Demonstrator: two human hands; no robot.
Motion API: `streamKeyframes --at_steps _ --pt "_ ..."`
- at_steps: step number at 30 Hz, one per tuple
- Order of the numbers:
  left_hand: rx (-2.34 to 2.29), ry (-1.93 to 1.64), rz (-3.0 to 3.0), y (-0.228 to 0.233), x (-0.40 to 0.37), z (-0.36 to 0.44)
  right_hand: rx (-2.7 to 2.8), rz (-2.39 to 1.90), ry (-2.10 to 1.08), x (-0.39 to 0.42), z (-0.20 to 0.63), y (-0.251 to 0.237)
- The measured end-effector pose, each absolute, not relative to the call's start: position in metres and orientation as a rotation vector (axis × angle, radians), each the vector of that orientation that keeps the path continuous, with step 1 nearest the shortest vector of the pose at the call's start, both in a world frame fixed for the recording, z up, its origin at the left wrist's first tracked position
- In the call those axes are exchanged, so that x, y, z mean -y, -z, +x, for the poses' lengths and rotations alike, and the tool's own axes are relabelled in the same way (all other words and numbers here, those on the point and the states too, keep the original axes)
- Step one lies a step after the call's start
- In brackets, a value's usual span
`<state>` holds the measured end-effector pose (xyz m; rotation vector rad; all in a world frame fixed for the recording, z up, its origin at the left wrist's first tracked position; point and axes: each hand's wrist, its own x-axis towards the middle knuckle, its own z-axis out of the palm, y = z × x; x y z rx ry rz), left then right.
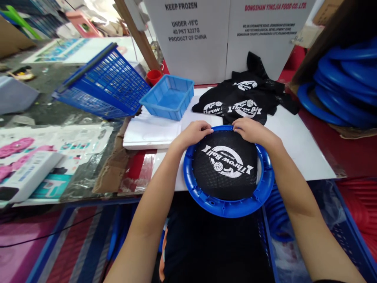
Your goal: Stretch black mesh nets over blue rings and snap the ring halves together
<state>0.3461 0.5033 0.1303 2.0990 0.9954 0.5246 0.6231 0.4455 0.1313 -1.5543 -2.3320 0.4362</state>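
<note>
At counter's near edge: blue ring [226, 206] overhangs, black mesh [225, 165] stretched over it; left hand [193, 133] and right hand [250, 130] grip mesh at far rim, fingertips curled under, hidden; beyond, mesh pile [244, 100], printing partly folded away; blue tray [167, 96] behind.

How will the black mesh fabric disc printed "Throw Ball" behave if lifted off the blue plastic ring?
The black mesh fabric disc is probably floppy: spare ones lie crumpled. Likely very light, being thin open net. The blue plastic ring looks rigid.
</note>
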Motion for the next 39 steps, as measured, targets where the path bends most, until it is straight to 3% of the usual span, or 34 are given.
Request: streamKeyframes --at_steps 29,39 --pt "-0.912 -0.554 2.396 -0.135 -0.487 0.373 2.128 -1.396 -0.587 -0.441 0.601 -0.142" --pt "-0.986 -0.587 2.099 -0.13 -0.49 0.377 2.006 -1.397 -0.75 -0.45 0.601 -0.131"
